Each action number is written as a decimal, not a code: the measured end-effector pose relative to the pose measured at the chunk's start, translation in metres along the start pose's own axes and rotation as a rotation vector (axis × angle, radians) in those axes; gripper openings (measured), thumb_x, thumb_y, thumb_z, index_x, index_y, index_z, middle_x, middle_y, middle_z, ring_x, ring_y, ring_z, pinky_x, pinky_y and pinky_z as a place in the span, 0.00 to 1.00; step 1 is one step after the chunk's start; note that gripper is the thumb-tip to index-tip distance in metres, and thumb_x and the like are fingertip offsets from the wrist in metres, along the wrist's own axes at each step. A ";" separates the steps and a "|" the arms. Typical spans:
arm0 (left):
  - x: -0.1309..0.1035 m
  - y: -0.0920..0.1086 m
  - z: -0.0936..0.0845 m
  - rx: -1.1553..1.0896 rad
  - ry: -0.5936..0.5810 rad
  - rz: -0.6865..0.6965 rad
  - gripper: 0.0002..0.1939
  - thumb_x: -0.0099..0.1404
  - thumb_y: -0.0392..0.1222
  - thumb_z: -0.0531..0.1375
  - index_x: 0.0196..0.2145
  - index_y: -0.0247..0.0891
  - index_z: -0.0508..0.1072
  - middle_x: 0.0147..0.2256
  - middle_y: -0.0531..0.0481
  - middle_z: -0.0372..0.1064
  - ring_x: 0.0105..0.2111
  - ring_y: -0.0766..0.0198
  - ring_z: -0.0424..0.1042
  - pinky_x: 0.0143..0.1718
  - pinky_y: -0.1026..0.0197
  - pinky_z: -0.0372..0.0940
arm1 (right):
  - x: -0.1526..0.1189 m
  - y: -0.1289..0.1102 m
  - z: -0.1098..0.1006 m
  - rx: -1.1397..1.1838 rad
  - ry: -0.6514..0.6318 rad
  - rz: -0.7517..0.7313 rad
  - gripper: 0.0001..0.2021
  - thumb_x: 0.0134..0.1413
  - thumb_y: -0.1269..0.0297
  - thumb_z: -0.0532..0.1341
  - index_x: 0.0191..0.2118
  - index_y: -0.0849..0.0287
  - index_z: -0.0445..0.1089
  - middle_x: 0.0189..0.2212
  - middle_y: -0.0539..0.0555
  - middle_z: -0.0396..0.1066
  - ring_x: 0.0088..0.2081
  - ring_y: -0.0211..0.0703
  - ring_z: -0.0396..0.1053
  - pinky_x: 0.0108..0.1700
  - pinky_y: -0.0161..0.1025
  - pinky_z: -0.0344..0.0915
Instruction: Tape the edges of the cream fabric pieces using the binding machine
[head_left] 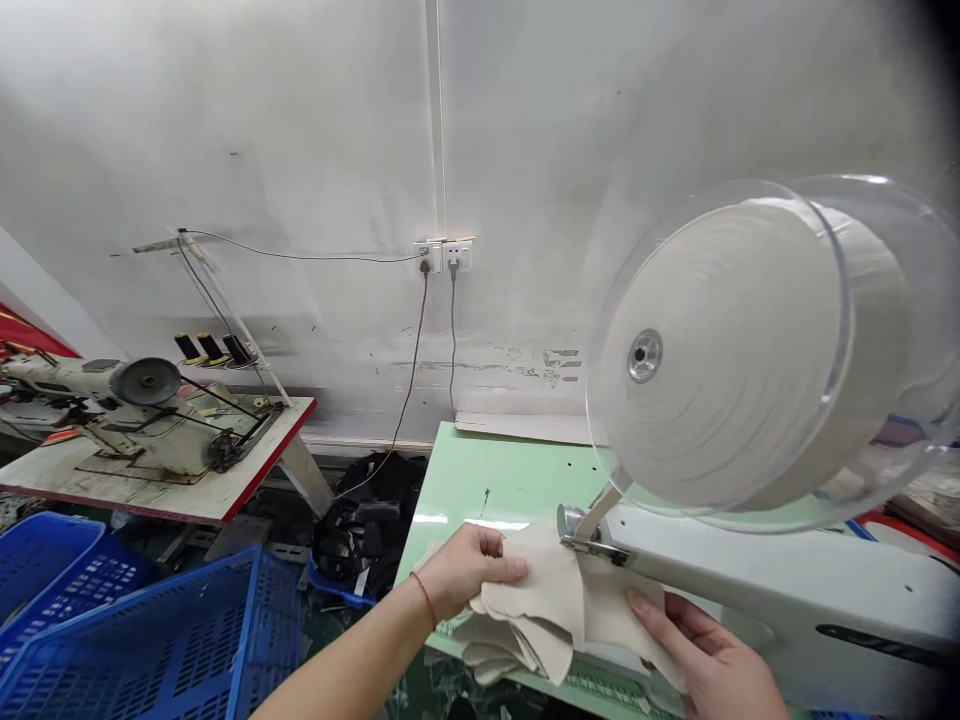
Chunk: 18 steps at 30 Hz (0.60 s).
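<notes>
Cream fabric pieces (536, 590) hang in a loose, overlapping bunch at the front edge of the green table. My left hand (472, 570) pinches the top piece at its left side, thumb on top. Farther right, my right hand (712, 650) grips another cream fabric piece (611, 605) between thumb and fingers. Both pieces lie beneath the small metal guide (592, 540) at the end of the white machine arm (750, 570). A cream tape (604, 510) runs down to that guide from a big roll (727, 350) held between clear plastic discs.
The green tabletop (510, 470) reaches back to the wall. On the left stands a sewing machine (157, 420) on a red-edged table, with blue crates (187, 630) below. Dark material fills a blue basin (337, 595) between the tables. Cords hang from a wall socket (456, 256).
</notes>
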<state>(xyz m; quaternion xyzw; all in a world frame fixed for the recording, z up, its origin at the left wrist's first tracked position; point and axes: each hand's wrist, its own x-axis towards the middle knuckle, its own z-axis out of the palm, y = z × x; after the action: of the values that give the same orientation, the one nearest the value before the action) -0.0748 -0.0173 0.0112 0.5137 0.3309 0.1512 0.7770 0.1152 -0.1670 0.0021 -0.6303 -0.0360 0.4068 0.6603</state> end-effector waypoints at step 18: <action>0.020 -0.020 -0.010 -0.154 -0.097 -0.118 0.24 0.44 0.54 0.72 0.25 0.32 0.70 0.25 0.51 0.67 0.23 0.70 0.65 0.23 0.66 0.55 | 0.026 0.011 0.015 0.217 0.037 0.071 0.26 0.12 0.61 0.78 0.27 0.59 0.74 0.21 0.49 0.74 0.23 0.40 0.67 0.22 0.34 0.69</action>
<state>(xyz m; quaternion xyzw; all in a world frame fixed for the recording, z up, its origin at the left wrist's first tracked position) -0.0688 -0.0071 -0.0167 0.4386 0.3101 0.1053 0.8369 0.1186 -0.1413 -0.0158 -0.5632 0.0428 0.4198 0.7104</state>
